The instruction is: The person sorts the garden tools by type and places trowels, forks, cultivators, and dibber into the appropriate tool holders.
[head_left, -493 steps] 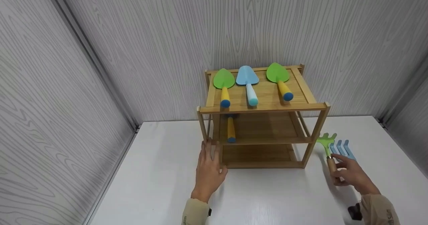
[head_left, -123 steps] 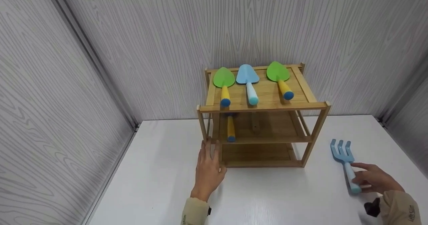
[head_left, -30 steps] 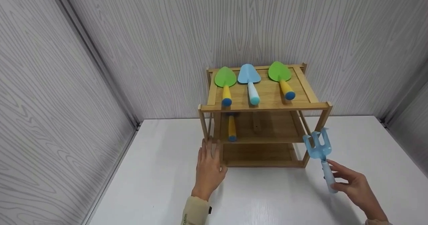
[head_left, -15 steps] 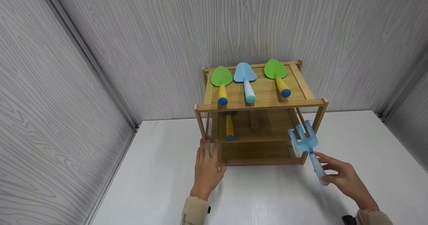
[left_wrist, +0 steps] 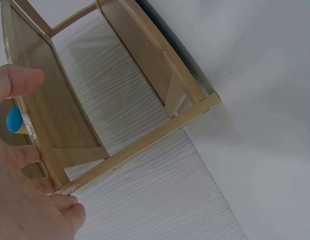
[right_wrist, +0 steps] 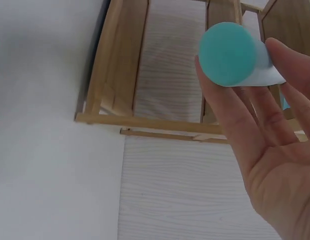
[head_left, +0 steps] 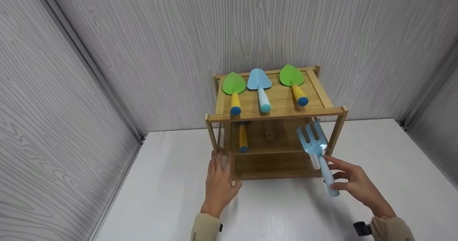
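Note:
My right hand (head_left: 352, 182) pinches the pale handle of a light-blue garden hand rake (head_left: 315, 146). Its three tines point away from me, overlapping the right end of the middle shelf in the head view. The turquoise handle end (right_wrist: 227, 54) faces the right wrist camera. My left hand (head_left: 219, 187) rests with extended fingers on the front left post of the wooden rack (head_left: 275, 116), thumb apart. Some fingertips (left_wrist: 65, 205) lie outside the post in the left wrist view. On the middle shelf are a yellow handle with a blue end (head_left: 243, 140) and a wooden handle (head_left: 269, 130), their heads hidden.
Along the top shelf lie a green trowel (head_left: 234, 84), a light-blue trowel (head_left: 259, 80) and another green trowel (head_left: 291, 76), handles toward me. The rack stands on a white table (head_left: 171, 183) near the grey wood-grain back wall (head_left: 179, 54).
The right hand earlier held a green rake beside the rack; a wooden handle later shows on the middle shelf. It then lifted the blue rake off the table and moved it left. Left hand stays put.

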Motion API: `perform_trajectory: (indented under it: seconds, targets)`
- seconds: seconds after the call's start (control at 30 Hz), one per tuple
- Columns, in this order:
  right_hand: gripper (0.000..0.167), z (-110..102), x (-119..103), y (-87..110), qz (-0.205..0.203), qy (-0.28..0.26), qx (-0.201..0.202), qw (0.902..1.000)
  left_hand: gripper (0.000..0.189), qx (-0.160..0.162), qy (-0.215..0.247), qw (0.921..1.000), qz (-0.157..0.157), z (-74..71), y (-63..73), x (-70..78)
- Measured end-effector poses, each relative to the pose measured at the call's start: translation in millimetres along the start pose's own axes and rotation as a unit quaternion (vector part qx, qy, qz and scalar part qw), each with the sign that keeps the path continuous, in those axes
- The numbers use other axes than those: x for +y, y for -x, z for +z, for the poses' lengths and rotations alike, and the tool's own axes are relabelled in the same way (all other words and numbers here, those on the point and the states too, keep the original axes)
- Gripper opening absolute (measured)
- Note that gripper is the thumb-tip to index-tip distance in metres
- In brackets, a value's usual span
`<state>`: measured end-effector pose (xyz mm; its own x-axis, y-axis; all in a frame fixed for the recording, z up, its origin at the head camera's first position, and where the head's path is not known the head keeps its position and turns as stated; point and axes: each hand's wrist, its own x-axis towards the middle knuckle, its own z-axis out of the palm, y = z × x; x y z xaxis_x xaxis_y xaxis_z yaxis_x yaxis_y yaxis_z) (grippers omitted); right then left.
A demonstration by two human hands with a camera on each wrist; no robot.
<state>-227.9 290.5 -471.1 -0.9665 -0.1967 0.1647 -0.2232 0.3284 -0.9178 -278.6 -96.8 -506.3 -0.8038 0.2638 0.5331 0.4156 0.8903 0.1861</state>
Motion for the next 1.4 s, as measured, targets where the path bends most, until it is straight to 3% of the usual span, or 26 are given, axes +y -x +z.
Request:
perform_trajectory:
  seconds: [0.53, 1.03, 1.27, 1.4]
  targets:
    - [0.079, 8.4, -43.2, -62.1, 0.069, -0.020, -0.021, 0.9972, 0.084, -0.009, 0.008, 0.9999, -0.009, 3.0, 1.6, 3.2]
    - [0.078, 3.1, -55.8, -110.4, 0.133, -0.005, -0.057, 0.9895, 0.085, -0.036, 0.000, 0.9993, -0.012, 1.1, 3.6, 4.1]
    - [0.078, 1.1, -58.1, -124.3, 0.143, -0.012, -0.064, 0.9876, 0.085, -0.017, 0.009, 0.9998, -0.002, 2.0, 3.6, 2.7]
    - [0.090, 3.4, -60.3, -132.9, 0.155, -0.038, -0.060, 0.9854, 0.086, -0.005, 0.008, 0.9999, 0.006, -0.1, 1.8, -1.7]
